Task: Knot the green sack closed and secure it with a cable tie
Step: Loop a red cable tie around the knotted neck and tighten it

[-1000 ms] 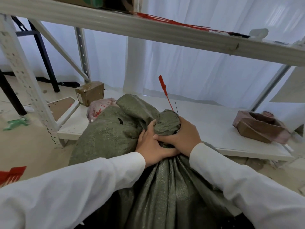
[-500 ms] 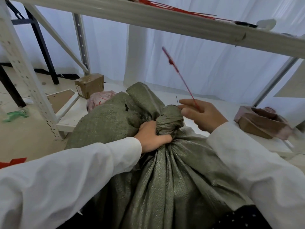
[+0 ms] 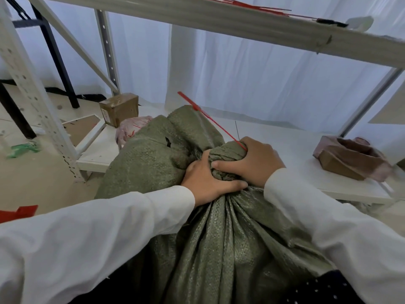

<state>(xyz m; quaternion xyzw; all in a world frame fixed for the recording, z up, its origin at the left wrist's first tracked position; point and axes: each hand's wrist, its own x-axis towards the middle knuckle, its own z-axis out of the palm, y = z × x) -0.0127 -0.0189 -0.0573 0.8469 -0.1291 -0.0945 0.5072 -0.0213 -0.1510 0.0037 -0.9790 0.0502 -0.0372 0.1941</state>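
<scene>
The green woven sack (image 3: 219, 238) fills the lower middle of the head view, its mouth gathered into a knot (image 3: 225, 153). My left hand (image 3: 208, 181) grips the neck of the sack just below the knot. My right hand (image 3: 254, 163) is clamped over the knot from the right. A thin red cable tie (image 3: 210, 118) sticks out from under my right fingers and slants up to the left, its flat head over the loose flap of the sack. Whether the tie goes around the neck is hidden by my hands.
The sack leans against a low white shelf board (image 3: 285, 145). A brown crumpled carton (image 3: 350, 159) lies on it at the right, a small cardboard box (image 3: 119, 109) and a pink bag (image 3: 131, 130) at the left. More red ties (image 3: 252, 6) lie on the upper shelf beam.
My right hand, which had lifted away holding the red tie up high, has come back down onto the knot. The tie now slants lower to the left. My left hand stays on the neck.
</scene>
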